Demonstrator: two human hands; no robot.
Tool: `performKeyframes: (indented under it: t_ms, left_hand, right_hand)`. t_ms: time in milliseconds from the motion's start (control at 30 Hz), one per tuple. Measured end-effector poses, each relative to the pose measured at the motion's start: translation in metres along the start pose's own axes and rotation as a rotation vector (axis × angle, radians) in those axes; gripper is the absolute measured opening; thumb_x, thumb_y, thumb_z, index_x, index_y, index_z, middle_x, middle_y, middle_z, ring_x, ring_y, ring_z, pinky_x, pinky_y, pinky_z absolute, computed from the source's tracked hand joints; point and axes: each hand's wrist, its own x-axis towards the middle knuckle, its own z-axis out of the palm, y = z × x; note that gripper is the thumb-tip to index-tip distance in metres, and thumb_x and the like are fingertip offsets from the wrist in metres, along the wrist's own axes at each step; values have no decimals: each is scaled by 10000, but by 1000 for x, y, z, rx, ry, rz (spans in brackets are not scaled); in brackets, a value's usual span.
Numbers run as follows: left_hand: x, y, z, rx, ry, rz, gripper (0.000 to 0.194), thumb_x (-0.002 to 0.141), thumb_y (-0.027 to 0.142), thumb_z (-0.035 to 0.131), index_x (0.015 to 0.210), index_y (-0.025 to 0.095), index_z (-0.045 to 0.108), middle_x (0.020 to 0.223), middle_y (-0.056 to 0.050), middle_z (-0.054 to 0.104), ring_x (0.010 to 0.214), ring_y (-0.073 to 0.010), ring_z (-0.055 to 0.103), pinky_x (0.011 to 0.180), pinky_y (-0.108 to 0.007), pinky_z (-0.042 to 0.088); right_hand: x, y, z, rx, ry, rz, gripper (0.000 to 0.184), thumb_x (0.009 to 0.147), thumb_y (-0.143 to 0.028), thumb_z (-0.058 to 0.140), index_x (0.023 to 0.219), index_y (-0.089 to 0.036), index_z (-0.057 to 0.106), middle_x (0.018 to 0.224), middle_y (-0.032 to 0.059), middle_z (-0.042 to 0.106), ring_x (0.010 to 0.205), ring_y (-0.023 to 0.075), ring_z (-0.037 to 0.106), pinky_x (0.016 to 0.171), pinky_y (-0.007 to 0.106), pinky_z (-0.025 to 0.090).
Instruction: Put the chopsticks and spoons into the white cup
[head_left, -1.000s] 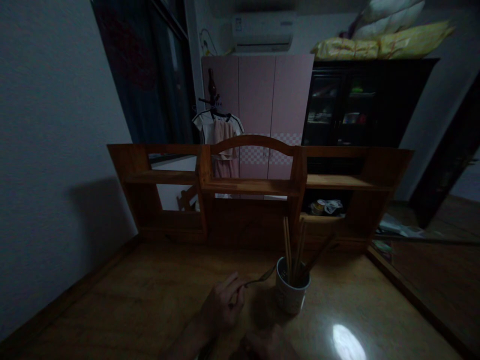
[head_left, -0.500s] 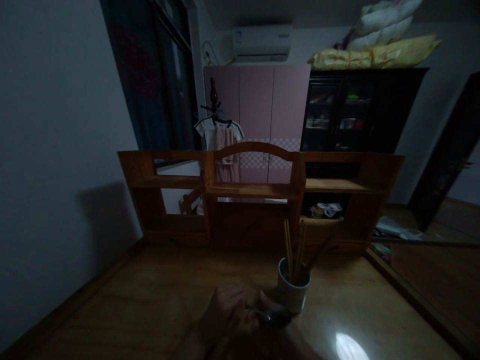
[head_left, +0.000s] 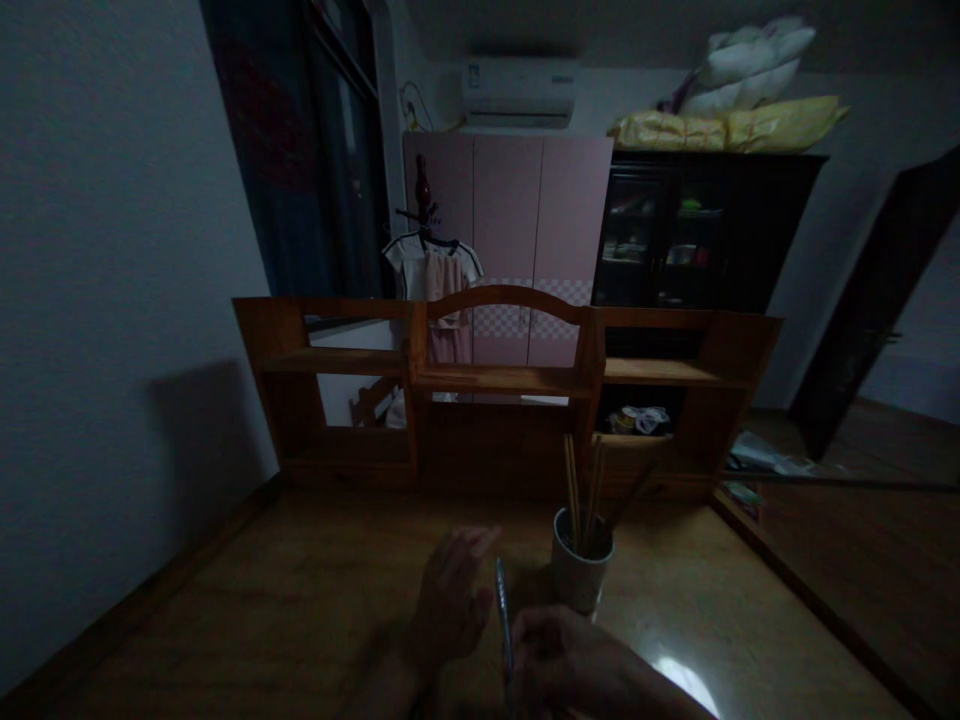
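Note:
A metal spoon stands nearly upright over the wooden table, its slim handle pointing up and away. My right hand is closed around its lower part, and the bowl end is hidden. To the left of the handle is my left hand, open and apart from the spoon, with its fingers stretched forward. Just beyond my right hand stands a pale cup that holds several chopsticks and a darker, slanting stick.
A wooden shelf unit runs along the back of the table. A raised wooden edge borders the right side, and a wall rises on the left. Bundled items lie in the right compartment.
My left hand has let go of the spoon handle and opened. The spoon has turned from lying sideways to handle up, in my right hand. The view has shifted slightly.

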Motion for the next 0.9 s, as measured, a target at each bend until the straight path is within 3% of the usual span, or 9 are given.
performKeyframes:
  t_ms: [100,133,233,333,467,567,700,767,900]
  left_hand:
    - [5,-11,1,-10,123,-198,461,962,303,322,1406,179,308,1343,-152,464,1259,-252,440,1032,-457,390]
    - [7,-14,2,-15,130,-233,457,957,289,355,1400,182,317,1342,-149,464,1257,-247,445,1032,-454,398]
    - [11,-17,5,-21,116,-294,443,953,289,404,1382,189,362,1332,-136,483,1252,-244,459,1041,-461,404]
    - [14,-13,4,-55,74,-348,393,970,280,378,1356,215,407,1319,-112,502,1241,-226,475,1049,-451,408]
    - [16,-6,0,-30,7,-305,358,969,299,397,1311,211,455,1272,-104,542,1194,-226,513,1026,-433,431]
    - [12,-4,1,35,20,-179,340,950,341,451,1255,195,495,1195,-102,601,1131,-239,554,985,-425,457]
    - [-5,-9,15,171,168,-43,311,957,330,439,1192,154,540,1143,-136,645,1120,-277,572,953,-441,469]
    - [-11,-9,20,126,208,-82,288,968,307,406,1156,159,567,1127,-133,658,1117,-278,580,954,-447,467]
    - [-4,1,18,-294,184,-437,326,992,360,323,967,197,604,924,-73,673,903,-217,639,816,-354,509]
  right_hand:
    - [-15,-52,-8,-108,125,-220,266,662,-284,757,798,-162,565,627,-29,608,490,101,554,443,186,389]
    - [-21,-72,-12,-183,233,-344,243,706,-298,742,830,-161,585,682,-18,624,560,106,582,497,192,419]
    - [-38,-121,-28,-372,506,-662,208,820,-354,675,905,-177,607,783,7,658,669,134,620,579,220,462]
    - [-50,-145,-38,-425,688,-784,193,853,-358,665,914,-181,621,834,26,683,756,153,642,663,238,490]
    - [-50,-134,-34,-342,791,-747,248,827,-386,702,907,-157,650,843,57,716,787,181,670,707,269,514]
    - [-36,-107,-20,-257,714,-640,276,832,-398,697,910,-134,682,872,79,726,834,192,680,739,272,512]
    - [-15,-72,1,-157,585,-531,287,802,-414,723,821,-130,680,861,75,718,850,195,680,753,266,510]
    - [-11,-61,9,-112,578,-501,296,790,-433,729,800,-143,670,821,62,718,838,196,681,743,264,510]
    - [-12,-47,22,-99,559,-526,275,786,-427,734,778,-163,660,925,68,724,926,219,672,823,291,505]
